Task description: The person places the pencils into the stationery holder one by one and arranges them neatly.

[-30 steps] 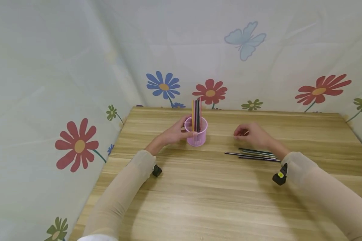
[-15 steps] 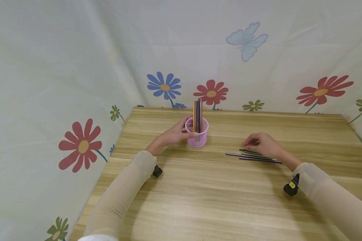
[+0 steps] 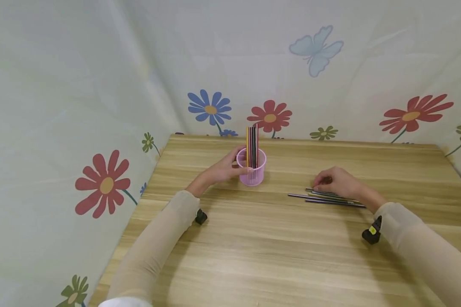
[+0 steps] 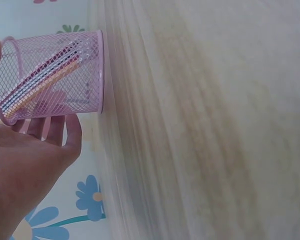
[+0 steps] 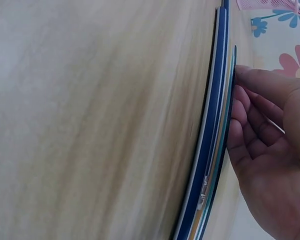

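Several pencils (image 3: 252, 147) stand in a pink cup (image 3: 255, 178) in the head view. The left hand (image 3: 222, 170) grips the cup by its side, with the thumb at the front. The cup is upright on the surface (image 3: 253, 256). To the right, a bunch of loose pencils (image 3: 324, 199) lies flat, well apart from the cup. The right hand (image 3: 339, 182) is low at the far side of the bunch, its fingers curled and its thumb close to one pencil end.

In the left wrist view, the pencils lean inside the cup. A steady, gentle grip seems best here, so that the cup does not slide or tip. The cup sits between the thumb and the other fingers.

In the right wrist view, the loose pencils lie side by side. It looks wise to pinch just one near its end and lift it softly, so the rest do not roll. The green pencil (image 5: 228, 122) is on the side next to the fingers, touching or almost touching the thumb tip. I cannot tell if the fingers pinch it. The blue pencil (image 5: 206, 150) is on the other side of the bunch, so it may be harder to reach.
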Demonstrator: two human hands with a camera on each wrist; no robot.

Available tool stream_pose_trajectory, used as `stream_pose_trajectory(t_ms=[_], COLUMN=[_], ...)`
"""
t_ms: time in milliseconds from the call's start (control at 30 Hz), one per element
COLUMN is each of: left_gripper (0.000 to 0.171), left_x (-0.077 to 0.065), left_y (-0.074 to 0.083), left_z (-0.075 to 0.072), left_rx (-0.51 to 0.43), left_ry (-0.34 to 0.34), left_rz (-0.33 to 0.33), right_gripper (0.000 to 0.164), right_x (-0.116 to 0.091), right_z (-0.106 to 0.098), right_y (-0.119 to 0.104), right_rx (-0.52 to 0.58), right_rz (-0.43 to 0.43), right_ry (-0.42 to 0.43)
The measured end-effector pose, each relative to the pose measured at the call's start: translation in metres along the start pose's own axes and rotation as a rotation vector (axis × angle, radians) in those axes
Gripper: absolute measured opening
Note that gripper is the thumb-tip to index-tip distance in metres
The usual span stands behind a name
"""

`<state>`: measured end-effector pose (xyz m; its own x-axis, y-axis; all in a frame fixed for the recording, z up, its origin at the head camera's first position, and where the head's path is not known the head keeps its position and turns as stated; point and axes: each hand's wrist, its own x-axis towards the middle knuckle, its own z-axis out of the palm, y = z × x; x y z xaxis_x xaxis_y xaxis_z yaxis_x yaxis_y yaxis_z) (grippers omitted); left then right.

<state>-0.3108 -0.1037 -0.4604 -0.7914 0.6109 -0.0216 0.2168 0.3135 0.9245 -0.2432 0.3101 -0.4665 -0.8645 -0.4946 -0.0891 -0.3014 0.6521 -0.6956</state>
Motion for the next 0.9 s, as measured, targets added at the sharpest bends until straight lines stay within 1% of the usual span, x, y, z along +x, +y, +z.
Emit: stream_pose_trajectory(t_ms=[67, 267, 467, 600, 700, 900], left_gripper=[0.089, 0.090, 0.086, 0.084, 0.083, 0.084], left_x=[0.001, 0.005, 0.007, 0.007, 0.006, 0.001], left_y=[0.001, 0.000, 0.001, 0.002, 0.003, 0.001], left_z=[0.000, -0.001, 0.001, 0.004, 0.005, 0.004], left_rx=[-0.005, -0.029, -0.026, -0.022, -0.023, 0.002], left_ry=[-0.001, -0.003, -0.010, -0.010, -0.009, 0.005], left_rz=[-0.008, -0.032, -0.013, 0.017, 0.037, 0.013], right_gripper=[0.005, 0.006, 0.006, 0.005, 0.006, 0.006], right_x=[0.000, 0.001, 0.001, 0.001, 0.003, 0.007], right_z=[-0.001, 0.002, 0.003, 0.001, -0.001, -0.003], right_y=[0.001, -0.001, -0.003, -0.004, -0.006, -0.010], right_rx=[0.002, 0.009, 0.015, -0.003, -0.015, -0.014], right_rz=[0.009, -0.002, 0.027, 0.025, 0.008, 0.014], right_ry=[-0.005, -0.023, -0.067, -0.074, -0.080, -0.122])
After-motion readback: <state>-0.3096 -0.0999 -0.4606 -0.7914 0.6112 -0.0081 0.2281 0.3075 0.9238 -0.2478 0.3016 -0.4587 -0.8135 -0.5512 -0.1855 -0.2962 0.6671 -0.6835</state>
